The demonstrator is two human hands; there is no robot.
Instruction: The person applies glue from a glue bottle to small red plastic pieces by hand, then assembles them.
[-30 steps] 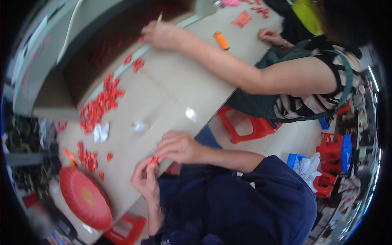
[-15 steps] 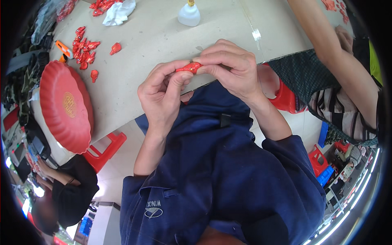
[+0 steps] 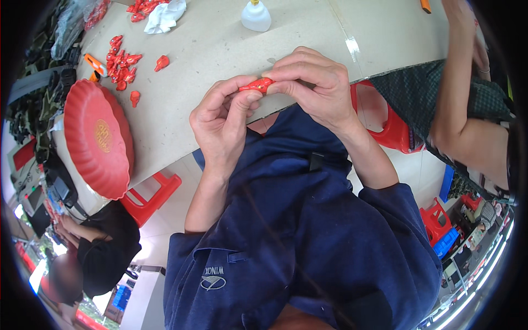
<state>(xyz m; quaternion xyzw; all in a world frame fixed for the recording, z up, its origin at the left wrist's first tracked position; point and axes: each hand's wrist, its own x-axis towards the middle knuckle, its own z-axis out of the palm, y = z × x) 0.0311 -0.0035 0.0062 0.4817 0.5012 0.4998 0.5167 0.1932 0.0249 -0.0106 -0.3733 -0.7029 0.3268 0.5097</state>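
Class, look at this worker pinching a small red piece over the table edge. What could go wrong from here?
1. Both hands, left hand and right hand, hold the small red piece by the fingertips near the table edge; it might slip into the lap.
2. The red plate overhangs the edge and could tip.

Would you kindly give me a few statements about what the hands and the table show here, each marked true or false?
1. Both hands pinch one small red piece between them. True.
2. The left hand rests flat on the red tray. False: it holds the red piece; the red tray lies apart to the left.
3. A white glue bottle stands on the table. True.
4. The right hand holds an orange cutter. False: it grips the red piece.
5. Loose red pieces lie on the table near the tray. True.
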